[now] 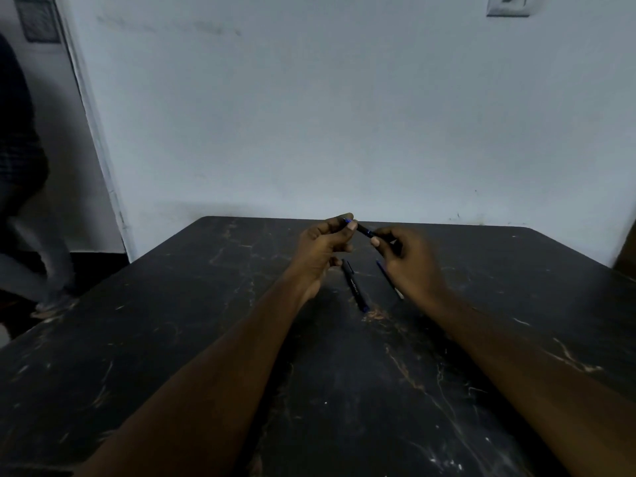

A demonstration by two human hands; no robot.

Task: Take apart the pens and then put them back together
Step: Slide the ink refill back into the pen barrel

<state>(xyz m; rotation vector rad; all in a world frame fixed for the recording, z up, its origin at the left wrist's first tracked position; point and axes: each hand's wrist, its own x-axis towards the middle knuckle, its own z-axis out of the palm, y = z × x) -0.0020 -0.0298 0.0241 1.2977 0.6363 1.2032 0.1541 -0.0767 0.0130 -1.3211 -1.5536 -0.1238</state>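
Both hands up over the far half of the bench (172, 339), holding one pen (364, 230) between them. Left hand (321, 251) pinches the blue-tipped end with thumb and forefinger, other fingers curled in. Right hand (407, 261) is closed around the other end; thumb tip sits on the barrel, rest of that end is hidden inside the fist. Pen is dark, tilted down toward the right grip, clear of the bench top. Short stretch of barrel shows between the two grips. Can't tell if it's one piece or already split at a joint.

Directly under and nearer than the left grip: a second pen (355, 286), black with a clip, blue at its near end, lying flat. Just beside it, below the right grip: a thin blue piece (389, 278), pale near tip, partly covered by the right hand. The two lie roughly parallel, close but apart.

Far bench edge runs just beyond the grips, wall (344, 115) close behind it. Bench's rounded far-left corner is well out from the left grip; the right edge is well out from the right grip. Bare bench surface on both outer sides of the forearms and nearer the body. Another person's legs (34, 242) stand off the bench's left side, well apart from the left grip.
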